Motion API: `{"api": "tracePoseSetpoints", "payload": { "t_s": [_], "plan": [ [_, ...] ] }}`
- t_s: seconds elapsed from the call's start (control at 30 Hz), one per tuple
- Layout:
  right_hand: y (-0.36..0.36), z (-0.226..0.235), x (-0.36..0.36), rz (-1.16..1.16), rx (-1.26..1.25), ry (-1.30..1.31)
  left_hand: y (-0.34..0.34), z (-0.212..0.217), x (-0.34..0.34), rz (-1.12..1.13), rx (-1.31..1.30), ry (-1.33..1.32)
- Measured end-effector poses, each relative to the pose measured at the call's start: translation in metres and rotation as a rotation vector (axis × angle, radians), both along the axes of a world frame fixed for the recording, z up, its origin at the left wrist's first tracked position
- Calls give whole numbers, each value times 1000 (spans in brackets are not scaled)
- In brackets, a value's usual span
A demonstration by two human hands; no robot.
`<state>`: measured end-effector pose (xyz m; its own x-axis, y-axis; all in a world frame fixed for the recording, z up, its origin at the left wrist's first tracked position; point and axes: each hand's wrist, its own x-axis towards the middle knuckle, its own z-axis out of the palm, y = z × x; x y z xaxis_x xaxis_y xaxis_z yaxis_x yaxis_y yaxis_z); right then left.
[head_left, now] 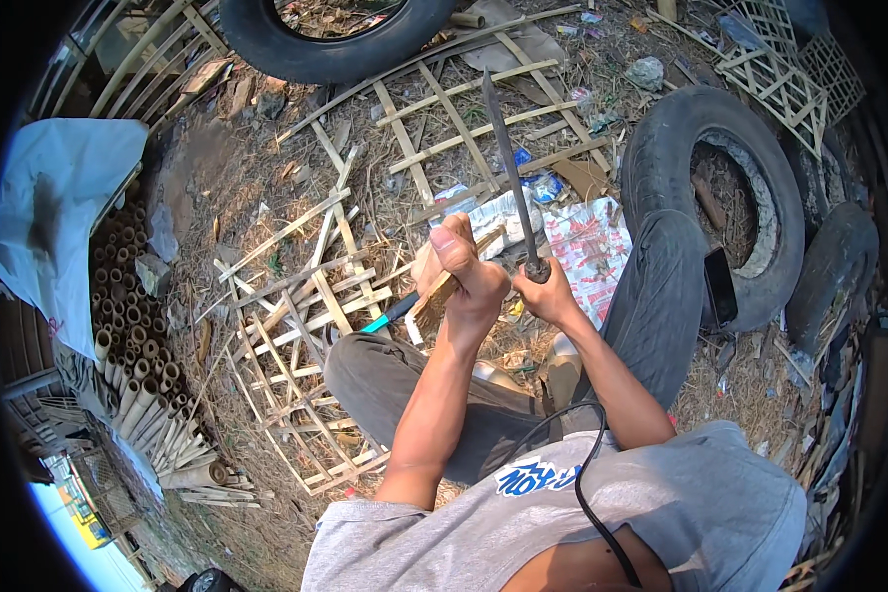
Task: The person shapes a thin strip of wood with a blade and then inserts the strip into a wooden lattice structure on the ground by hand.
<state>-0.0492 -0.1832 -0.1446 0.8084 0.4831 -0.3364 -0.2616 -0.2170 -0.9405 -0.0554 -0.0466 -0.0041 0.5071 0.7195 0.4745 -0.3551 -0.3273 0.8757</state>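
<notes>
My right hand (548, 293) is wrapped round the handle of a machete (508, 163). Its long dark blade points up and away from me, slightly to the left. Just left of it, my left hand (467, 273) is closed, thumb uppermost, on a short piece of split bamboo (434, 299); my fingers hide its middle. Both hands are above my bent legs, close together. Beside my left knee lies a tool with a teal and black handle (390, 313), its far end partly hidden behind the bamboo piece.
Broken bamboo lattice (311, 321) lies ahead and left. One tyre (651, 158) stands against my right leg, with a black phone (720, 286) beside it; another tyre (266, 49) lies far ahead. Stacked bamboo tubes (133, 326) are at left under a pale sheet (54, 217). A cable (587, 483) crosses my shirt.
</notes>
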Motion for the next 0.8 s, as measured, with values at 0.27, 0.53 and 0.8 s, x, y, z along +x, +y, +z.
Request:
{"api": "tracePoseSetpoints", "payload": {
  "t_s": [0.27, 0.53, 0.8],
  "plan": [
    [4, -42, -47, -233, -171, 534, 5, -9, -3, 34, 116, 88],
    [18, 114, 28, -222, 205, -75, 6, -4, -8, 121, 250, 182],
    [-6, -78, -66, -95, -463, -105, -4, 9, -4, 50, 38, 28]
  ]
}}
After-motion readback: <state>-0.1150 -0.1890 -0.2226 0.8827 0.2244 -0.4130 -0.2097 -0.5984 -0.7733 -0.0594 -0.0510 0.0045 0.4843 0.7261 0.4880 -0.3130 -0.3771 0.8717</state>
